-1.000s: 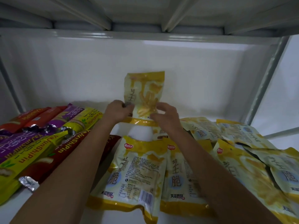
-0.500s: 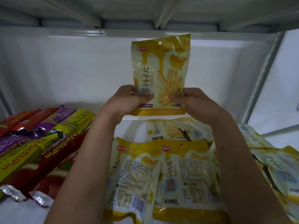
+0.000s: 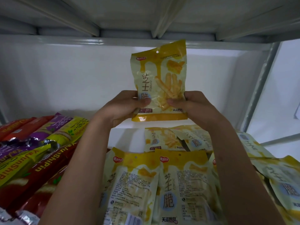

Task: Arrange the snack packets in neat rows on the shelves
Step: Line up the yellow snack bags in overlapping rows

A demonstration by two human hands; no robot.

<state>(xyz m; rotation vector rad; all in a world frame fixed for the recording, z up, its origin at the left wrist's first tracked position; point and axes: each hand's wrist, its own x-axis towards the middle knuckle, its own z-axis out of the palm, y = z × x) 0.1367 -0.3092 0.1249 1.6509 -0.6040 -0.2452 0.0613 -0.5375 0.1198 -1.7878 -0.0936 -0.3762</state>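
Yellow snack packet (image 3: pixel 159 78) held upright in mid-air above the shelf (image 3: pixel 125 135), front face toward camera, hang hole at top. Gripped at lower corners by both hands: left hand (image 3: pixel 123 106) on lower-left edge, thumb across the front near the blue circle, fingers behind; right hand (image 3: pixel 193 106) on lower-right edge, thumb on front over the printed sticks, fingers wrapped behind. Each grip closed round the pkt, pinching it between thumb & fingers. Most of pkt rises above the grip; only bottom yellow band hangs below the thumbs. Top edge close under the shelf above (image 3: pixel 146 41).

Below the hands: same-type yellow packets (image 3: pixel 181 184) lying flat on the shelf, two at front side by side & overlapping, more behind (image 3: pixel 164 140) and a loose overlapping heap at right (image 3: pixel 276 176). Left side: long red, purple & yellow-green packets (image 3: pixel 40 151) laid side by side, angled, partly stacked. White back wall (image 3: pixel 73 75) behind; metal upright (image 3: pixel 261 82) at right.
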